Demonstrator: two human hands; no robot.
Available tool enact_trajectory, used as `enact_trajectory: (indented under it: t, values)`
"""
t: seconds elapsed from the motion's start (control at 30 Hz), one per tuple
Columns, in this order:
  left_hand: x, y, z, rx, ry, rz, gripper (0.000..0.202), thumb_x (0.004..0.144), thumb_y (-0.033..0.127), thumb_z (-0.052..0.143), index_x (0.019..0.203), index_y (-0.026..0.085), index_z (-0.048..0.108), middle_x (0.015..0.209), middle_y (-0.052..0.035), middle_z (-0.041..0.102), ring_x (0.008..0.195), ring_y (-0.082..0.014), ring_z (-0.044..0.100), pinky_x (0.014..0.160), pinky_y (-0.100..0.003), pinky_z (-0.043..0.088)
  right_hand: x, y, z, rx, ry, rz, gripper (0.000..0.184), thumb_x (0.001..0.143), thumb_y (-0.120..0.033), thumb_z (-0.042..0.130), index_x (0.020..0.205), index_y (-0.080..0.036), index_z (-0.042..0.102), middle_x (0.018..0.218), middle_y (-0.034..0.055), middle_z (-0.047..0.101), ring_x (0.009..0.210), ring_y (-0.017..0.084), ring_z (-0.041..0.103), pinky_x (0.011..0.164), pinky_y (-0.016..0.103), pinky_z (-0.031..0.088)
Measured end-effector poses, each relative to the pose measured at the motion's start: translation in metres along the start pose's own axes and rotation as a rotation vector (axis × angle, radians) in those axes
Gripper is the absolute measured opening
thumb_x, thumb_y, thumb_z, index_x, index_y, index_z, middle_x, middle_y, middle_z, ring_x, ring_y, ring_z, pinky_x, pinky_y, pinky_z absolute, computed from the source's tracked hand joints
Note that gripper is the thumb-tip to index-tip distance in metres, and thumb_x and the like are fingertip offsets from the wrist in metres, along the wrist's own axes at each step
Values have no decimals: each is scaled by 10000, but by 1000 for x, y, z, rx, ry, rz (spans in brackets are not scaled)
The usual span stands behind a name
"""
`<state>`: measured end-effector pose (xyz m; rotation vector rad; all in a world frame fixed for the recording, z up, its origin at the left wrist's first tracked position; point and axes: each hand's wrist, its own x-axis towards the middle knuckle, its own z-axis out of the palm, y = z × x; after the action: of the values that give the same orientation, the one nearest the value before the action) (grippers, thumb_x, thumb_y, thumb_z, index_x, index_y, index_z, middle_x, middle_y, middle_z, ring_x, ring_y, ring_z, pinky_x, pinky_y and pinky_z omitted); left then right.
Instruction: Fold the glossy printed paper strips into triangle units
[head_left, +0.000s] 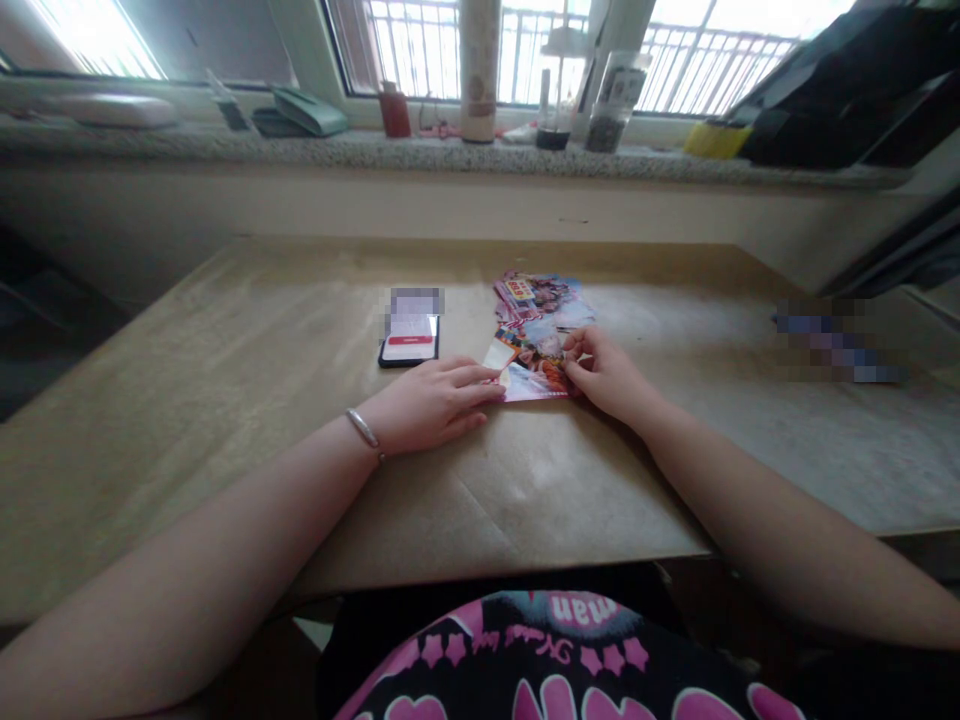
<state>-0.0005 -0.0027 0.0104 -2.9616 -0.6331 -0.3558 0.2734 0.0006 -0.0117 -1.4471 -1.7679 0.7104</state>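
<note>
A colourful printed paper sheet (pixel 537 318) lies on the wooden table (pixel 247 370), partly folded at its near end. My left hand (pixel 431 402), with a silver bracelet on its wrist, rests flat on the table, fingers stretched out and pressing the sheet's near left corner. My right hand (pixel 604 373) pinches the folded near edge of the sheet between its thumb and fingers.
A phone (pixel 409 340) with a lit screen lies just left of the paper. The window sill behind holds a tall cylinder (pixel 479 70), a red cup (pixel 394 110), bottles and a black case (pixel 840 90). A blurred object (pixel 836 340) lies at the table's right.
</note>
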Motion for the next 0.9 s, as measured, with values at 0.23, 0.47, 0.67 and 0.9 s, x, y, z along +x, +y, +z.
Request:
enact_trajectory:
  t: [0.23, 0.47, 0.67, 0.9]
  values:
    - [0, -1, 2, -110, -32, -65, 352, 949, 277, 504, 1271, 161, 588, 1272, -101, 619, 1146, -224, 583, 993, -374, 495, -3, -5, -4, -174, -67, -123, 216, 783, -194, 541, 988, -184, 607, 707, -19, 529, 567, 117, 486, 573, 267, 404]
    - [2, 2, 0, -129, -7, -140, 292, 931, 233, 514, 1186, 165, 638, 1199, -86, 664, 1068, -210, 635, 943, -348, 523, -7, -7, -7, -381, -79, -435, 151, 823, -283, 625, 916, -224, 729, 915, 70, 602, 872, 199, 581, 792, 334, 483]
    - [3, 2, 2, -129, 13, -179, 274, 937, 243, 501, 1145, 154, 656, 1129, -99, 691, 986, -213, 668, 866, -347, 549, -8, -12, -11, -459, -155, -614, 258, 812, -381, 670, 1016, -229, 712, 1203, 100, 613, 1185, 289, 491, 1042, 475, 390]
    - [4, 4, 1, -109, 11, -198, 263, 941, 231, 487, 1128, 151, 654, 1094, -88, 705, 966, -214, 672, 859, -346, 546, -6, -9, -10, -457, -275, -647, 341, 772, -266, 663, 1111, -223, 653, 1276, 77, 623, 1290, 291, 452, 1128, 501, 323]
